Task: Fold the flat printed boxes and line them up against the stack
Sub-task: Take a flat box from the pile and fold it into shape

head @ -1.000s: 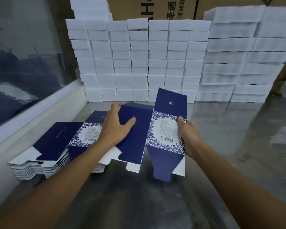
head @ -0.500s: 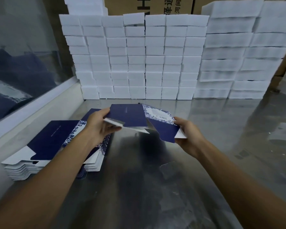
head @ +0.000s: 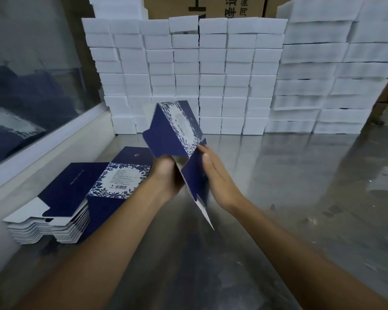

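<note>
Behind the steel surface (head: pixel 289 198) stood a wall of white folded boxes (head: pixel 211 74), and a pile of flat printed blanks (head: pixel 76 198) lay at the left edge beside a glass partition (head: pixel 31 63). One printed box (head: pixel 177 135) was held in the air above the surface, between the pile and the wall, half opened into a sleeve. The left hand (head: pixel 166 173) gripped it from below, with fingers curled around a dark panel. The right hand (head: pixel 213 173) lay flat with straight fingers against the lower flap.

To fold this well, the person should probably press along the scored lines and keep the sleeve square before tucking the flap.

Its long axis ran tilted, from the flap tip near the person up and away toward the white wall, with the flowered label panel facing right.
</note>
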`<action>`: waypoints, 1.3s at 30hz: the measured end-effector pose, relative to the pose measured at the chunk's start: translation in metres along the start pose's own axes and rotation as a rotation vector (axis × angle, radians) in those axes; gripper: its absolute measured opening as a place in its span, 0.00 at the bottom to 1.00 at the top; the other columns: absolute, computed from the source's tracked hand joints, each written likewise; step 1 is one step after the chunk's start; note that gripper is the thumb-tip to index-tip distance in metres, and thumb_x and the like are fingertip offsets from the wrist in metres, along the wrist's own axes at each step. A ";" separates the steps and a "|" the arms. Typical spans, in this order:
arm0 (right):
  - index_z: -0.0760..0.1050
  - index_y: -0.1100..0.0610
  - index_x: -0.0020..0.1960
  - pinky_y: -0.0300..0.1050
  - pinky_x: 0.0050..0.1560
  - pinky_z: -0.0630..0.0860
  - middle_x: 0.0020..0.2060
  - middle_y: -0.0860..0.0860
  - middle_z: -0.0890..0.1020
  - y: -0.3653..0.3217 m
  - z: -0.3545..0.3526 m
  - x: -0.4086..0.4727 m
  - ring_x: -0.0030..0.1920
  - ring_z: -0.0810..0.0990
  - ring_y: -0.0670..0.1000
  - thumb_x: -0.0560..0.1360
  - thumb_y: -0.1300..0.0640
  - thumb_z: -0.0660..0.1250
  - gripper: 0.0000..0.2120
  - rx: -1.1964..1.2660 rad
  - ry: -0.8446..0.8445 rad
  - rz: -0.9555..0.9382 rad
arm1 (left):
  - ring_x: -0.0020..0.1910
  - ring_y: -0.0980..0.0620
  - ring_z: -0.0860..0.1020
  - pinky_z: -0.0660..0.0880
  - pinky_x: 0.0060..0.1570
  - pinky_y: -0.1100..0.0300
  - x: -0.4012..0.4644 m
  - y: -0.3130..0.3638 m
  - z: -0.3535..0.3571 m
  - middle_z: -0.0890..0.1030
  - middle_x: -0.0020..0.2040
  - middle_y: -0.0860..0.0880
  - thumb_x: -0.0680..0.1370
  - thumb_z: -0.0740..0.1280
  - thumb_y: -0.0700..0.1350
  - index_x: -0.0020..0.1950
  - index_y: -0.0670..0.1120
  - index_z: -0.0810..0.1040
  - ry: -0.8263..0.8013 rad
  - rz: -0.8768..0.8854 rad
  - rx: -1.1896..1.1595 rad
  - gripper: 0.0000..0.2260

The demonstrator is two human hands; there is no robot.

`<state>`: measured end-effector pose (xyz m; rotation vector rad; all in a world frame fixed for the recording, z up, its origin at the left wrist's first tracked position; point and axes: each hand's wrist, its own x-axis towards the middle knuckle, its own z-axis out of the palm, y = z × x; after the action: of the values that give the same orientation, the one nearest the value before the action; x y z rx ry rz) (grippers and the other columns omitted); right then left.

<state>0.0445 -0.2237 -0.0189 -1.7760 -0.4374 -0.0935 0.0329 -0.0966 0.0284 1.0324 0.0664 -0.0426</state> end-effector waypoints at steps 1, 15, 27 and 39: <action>0.63 0.49 0.78 0.46 0.80 0.53 0.78 0.45 0.63 0.001 0.004 -0.001 0.78 0.58 0.41 0.78 0.37 0.50 0.32 -0.008 -0.020 0.006 | 0.46 0.46 0.80 0.78 0.47 0.55 -0.002 -0.001 0.004 0.82 0.45 0.44 0.82 0.53 0.42 0.53 0.42 0.77 0.001 -0.021 0.002 0.13; 0.82 0.29 0.42 0.55 0.40 0.85 0.43 0.47 0.86 0.004 -0.023 -0.001 0.50 0.85 0.54 0.77 0.31 0.55 0.17 0.755 0.077 0.419 | 0.55 0.45 0.80 0.79 0.47 0.47 0.010 0.010 -0.035 0.79 0.58 0.49 0.73 0.67 0.62 0.64 0.50 0.77 0.112 -0.189 0.136 0.24; 0.74 0.52 0.68 0.51 0.37 0.83 0.49 0.52 0.87 0.026 -0.057 -0.009 0.39 0.87 0.57 0.81 0.44 0.60 0.20 1.109 0.339 0.504 | 0.48 0.44 0.84 0.80 0.39 0.55 0.009 0.003 -0.064 0.82 0.54 0.42 0.74 0.70 0.36 0.57 0.45 0.81 0.254 -0.135 0.301 0.13; 0.67 0.46 0.73 0.44 0.59 0.76 0.64 0.44 0.80 0.010 -0.034 -0.005 0.66 0.77 0.47 0.74 0.34 0.64 0.30 0.473 0.068 0.063 | 0.59 0.59 0.79 0.75 0.58 0.62 0.008 -0.013 -0.049 0.81 0.58 0.61 0.53 0.84 0.53 0.66 0.58 0.69 -0.214 0.073 0.534 0.44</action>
<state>0.0487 -0.2596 -0.0208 -1.3151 -0.3212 -0.0040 0.0380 -0.0609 -0.0085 1.5564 -0.1881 -0.1080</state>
